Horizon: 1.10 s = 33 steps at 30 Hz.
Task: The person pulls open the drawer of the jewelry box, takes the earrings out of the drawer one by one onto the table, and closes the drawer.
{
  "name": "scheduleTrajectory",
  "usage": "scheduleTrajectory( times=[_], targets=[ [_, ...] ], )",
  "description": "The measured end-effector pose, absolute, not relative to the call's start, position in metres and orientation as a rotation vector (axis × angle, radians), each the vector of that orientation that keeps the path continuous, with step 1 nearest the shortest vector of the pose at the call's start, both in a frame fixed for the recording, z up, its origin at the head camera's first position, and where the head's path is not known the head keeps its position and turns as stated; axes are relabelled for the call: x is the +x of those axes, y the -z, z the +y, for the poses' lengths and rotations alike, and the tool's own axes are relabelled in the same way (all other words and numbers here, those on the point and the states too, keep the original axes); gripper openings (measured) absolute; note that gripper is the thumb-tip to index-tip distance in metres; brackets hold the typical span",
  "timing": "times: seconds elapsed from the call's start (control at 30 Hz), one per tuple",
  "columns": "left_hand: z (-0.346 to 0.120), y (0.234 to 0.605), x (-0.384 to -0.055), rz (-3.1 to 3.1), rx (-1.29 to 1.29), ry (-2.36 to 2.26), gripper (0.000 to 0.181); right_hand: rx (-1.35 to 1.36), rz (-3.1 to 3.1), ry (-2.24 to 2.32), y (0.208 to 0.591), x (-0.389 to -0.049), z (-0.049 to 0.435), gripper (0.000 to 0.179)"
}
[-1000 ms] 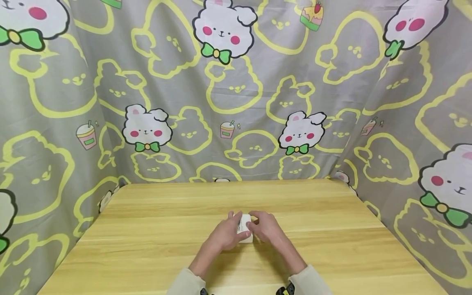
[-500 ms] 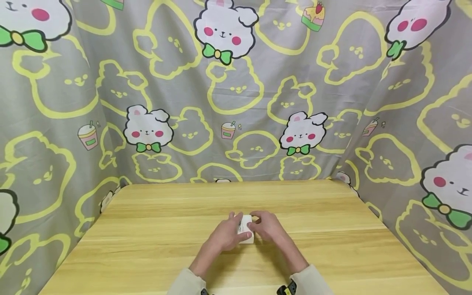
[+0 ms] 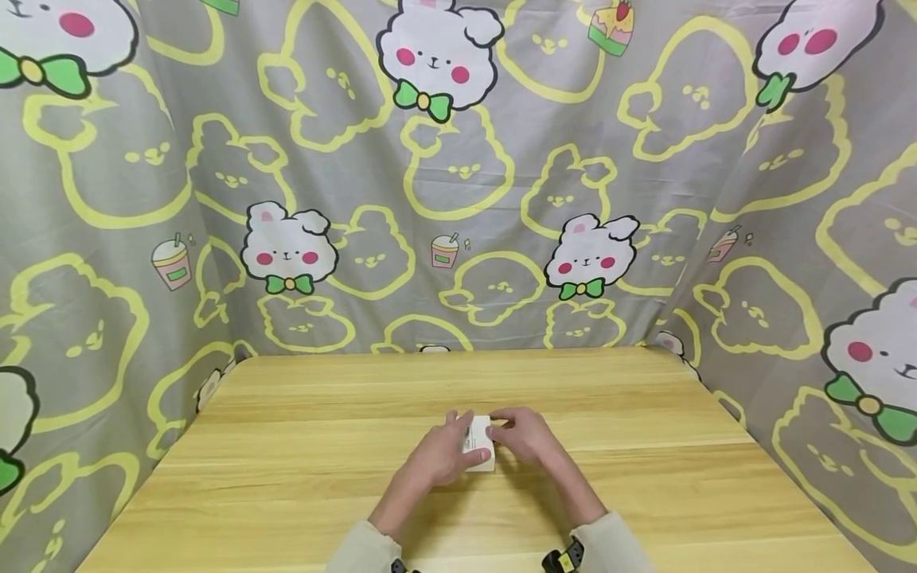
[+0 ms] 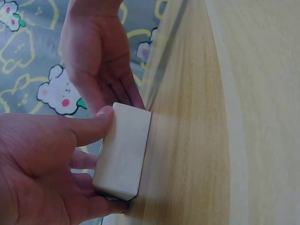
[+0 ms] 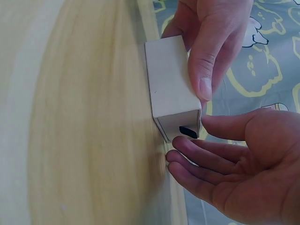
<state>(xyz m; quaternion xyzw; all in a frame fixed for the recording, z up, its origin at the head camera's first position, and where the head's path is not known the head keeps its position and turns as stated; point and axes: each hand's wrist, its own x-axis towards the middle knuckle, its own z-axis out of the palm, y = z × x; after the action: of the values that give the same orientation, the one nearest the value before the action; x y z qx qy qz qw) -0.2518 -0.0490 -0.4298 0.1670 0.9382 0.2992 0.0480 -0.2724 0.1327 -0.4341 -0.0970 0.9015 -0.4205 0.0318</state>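
Observation:
A small white box (image 3: 481,444) with dark print on its upper face sits on the wooden table, near the middle in the head view. My left hand (image 3: 438,454) grips it from the left, thumb along the near part and fingers toward the far end. At the box's right side is my right hand (image 3: 521,436), thumb tip at the edge and fingers loosely bent. In the right wrist view, the right thumb (image 5: 225,126) reaches a corner of the box's end face, which bears a dark mark (image 5: 188,131); the fingertips lie just below that face.
The wooden table (image 3: 301,446) extends around both hands. A grey curtain (image 3: 494,191) with yellow outlines and white cartoon bunnies hangs behind it and on both sides. Dark straps (image 3: 562,557) show at the sleeves.
My right hand has shifted slightly to the right, its thumb drawing back toward the box's edge. The left hand keeps its grip and the box stays nearly in place.

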Motion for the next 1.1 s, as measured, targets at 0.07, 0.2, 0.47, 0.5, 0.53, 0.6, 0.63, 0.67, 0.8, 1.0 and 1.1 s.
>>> scheduleTrajectory(
  times=[0.07, 0.2, 0.47, 0.5, 0.53, 0.6, 0.63, 0.67, 0.8, 1.0, 1.1],
  targets=[
    [-0.0487, 0.4295, -0.2514, 2.864, 0.508, -0.909, 0.076, -0.282, 2.781, 1.293, 0.4342, -0.2728, 0.1334, 0.038],
    [-0.0480, 0.4297, -0.2512, 2.865, 0.494, -0.910, 0.075, -0.246, 2.763, 1.325, 0.4349, -0.2740, 0.1346, 0.034],
    [-0.0460, 0.4289, -0.2521, 2.858, 0.443, -0.905, 0.075, -0.198, 2.602, 1.507, 0.4386, -0.2765, 0.1364, 0.022],
    [-0.0459, 0.4287, -0.2521, 2.855, 0.438, -0.907, 0.075, -0.187, 2.589, 1.519, 0.4391, -0.2768, 0.1364, 0.020],
    [-0.0458, 0.4285, -0.2522, 2.855, 0.435, -0.907, 0.075, -0.179, 2.577, 1.529, 0.4393, -0.2772, 0.1365, 0.019],
    [-0.0459, 0.4286, -0.2521, 2.858, 0.434, -0.903, 0.075, -0.173, 2.556, 1.542, 0.4399, -0.2779, 0.1367, 0.018],
    [-0.0459, 0.4287, -0.2521, 2.861, 0.435, -0.901, 0.075, -0.169, 2.547, 1.545, 0.4401, -0.2779, 0.1369, 0.017],
    [-0.0459, 0.4290, -0.2523, 2.863, 0.438, -0.898, 0.075, -0.165, 2.537, 1.549, 0.4405, -0.2780, 0.1371, 0.017],
    [-0.0461, 0.4293, -0.2523, 2.867, 0.441, -0.896, 0.075, -0.172, 2.507, 1.562, 0.4397, -0.2777, 0.1380, 0.017],
    [-0.0464, 0.4288, -0.2525, 2.863, 0.446, -0.895, 0.075, -0.210, 2.493, 1.560, 0.4407, -0.2780, 0.1407, 0.016],
    [-0.0464, 0.4287, -0.2526, 2.863, 0.445, -0.891, 0.076, -0.234, 2.489, 1.550, 0.4413, -0.2780, 0.1423, 0.016]
  ],
)
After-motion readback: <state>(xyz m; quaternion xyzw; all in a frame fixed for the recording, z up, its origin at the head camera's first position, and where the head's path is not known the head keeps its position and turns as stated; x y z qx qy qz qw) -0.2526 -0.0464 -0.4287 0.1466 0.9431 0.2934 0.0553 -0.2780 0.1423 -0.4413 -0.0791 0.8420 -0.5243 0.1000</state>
